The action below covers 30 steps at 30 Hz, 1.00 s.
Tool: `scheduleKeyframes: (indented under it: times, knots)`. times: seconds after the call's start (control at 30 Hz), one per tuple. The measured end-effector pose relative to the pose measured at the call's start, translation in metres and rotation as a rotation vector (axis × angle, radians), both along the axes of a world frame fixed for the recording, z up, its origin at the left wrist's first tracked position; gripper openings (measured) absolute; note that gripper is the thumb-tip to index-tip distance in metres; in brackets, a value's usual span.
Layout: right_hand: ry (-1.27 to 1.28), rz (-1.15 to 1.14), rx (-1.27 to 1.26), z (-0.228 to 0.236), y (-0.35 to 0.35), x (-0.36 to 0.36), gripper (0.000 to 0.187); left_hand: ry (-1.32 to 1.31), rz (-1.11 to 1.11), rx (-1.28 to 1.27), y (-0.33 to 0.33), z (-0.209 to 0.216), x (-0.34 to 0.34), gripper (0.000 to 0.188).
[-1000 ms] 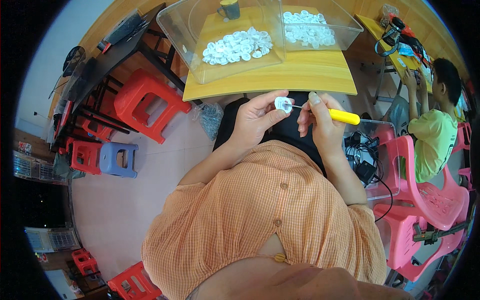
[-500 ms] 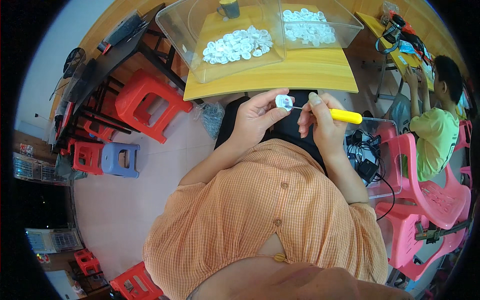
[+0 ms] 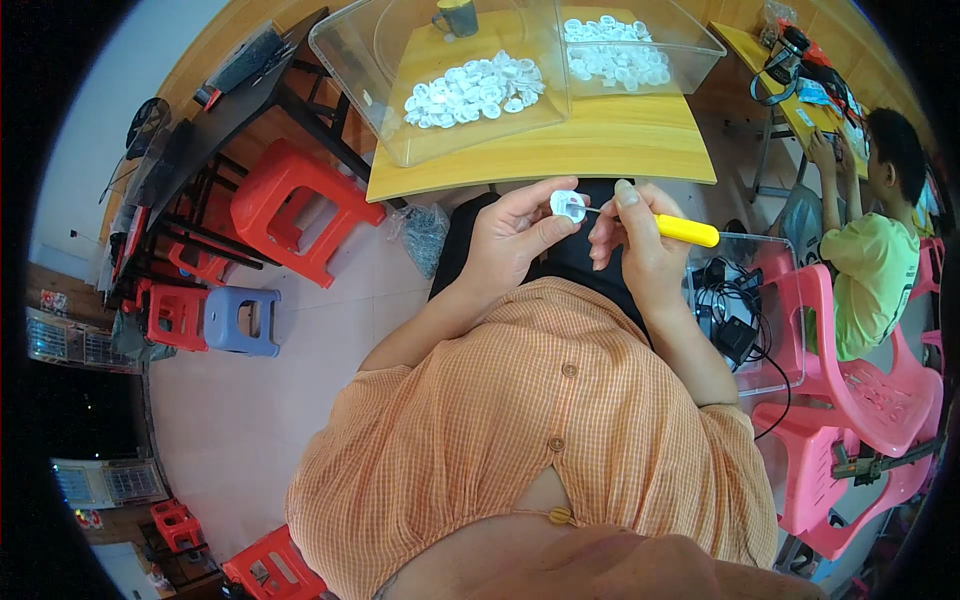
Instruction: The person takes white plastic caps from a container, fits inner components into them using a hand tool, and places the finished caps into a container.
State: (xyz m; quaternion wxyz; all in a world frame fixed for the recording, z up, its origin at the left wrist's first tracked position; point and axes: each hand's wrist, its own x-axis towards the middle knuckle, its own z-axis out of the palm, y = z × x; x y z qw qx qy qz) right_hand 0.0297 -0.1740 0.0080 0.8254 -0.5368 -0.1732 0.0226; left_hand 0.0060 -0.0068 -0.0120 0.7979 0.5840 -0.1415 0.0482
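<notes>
Over my lap, my left hand (image 3: pixel 518 232) pinches a small round white plastic part (image 3: pixel 568 206) between thumb and fingers. My right hand (image 3: pixel 642 240) is closed round a yellow-handled tool (image 3: pixel 688 231) with a thin metal shaft. The shaft's end meets the white part; the exact shape of its tip is too small to make out. Beyond my hands, a clear plastic bin (image 3: pixel 420 145) holds a heap of similar white parts (image 3: pixel 475 90). A second clear bin (image 3: pixel 700 62) at its right holds more of them.
The bins stand on a yellow wooden table (image 3: pixel 640 150), near a grey mug (image 3: pixel 458 18). Red stools (image 3: pixel 290 205) and a blue stool (image 3: pixel 242 320) are at left. Right of me are a clear box of cables (image 3: pixel 735 320), pink chairs (image 3: pixel 870 400) and a seated person (image 3: pixel 870 270).
The tool and my right hand have shifted slightly left, toward the white part. The part has turned in my left fingers, showing its hollow side more.
</notes>
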Motion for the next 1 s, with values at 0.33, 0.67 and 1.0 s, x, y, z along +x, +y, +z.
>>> scheduleKeyframes:
  times: [0.33,0.67,1.0]
  knots:
    - [-0.076,0.049,0.111,-0.004,-0.005,0.002,0.027,-0.023,-0.037,0.020,0.001,0.004,0.000,0.042]
    - [-0.146,0.056,0.098,-0.009,-0.004,0.000,0.026,-0.021,-0.091,-0.055,0.001,0.004,-0.002,0.043]
    - [-0.176,0.064,0.171,-0.010,-0.005,0.003,0.025,-0.019,-0.134,-0.059,0.006,0.003,-0.004,0.045]
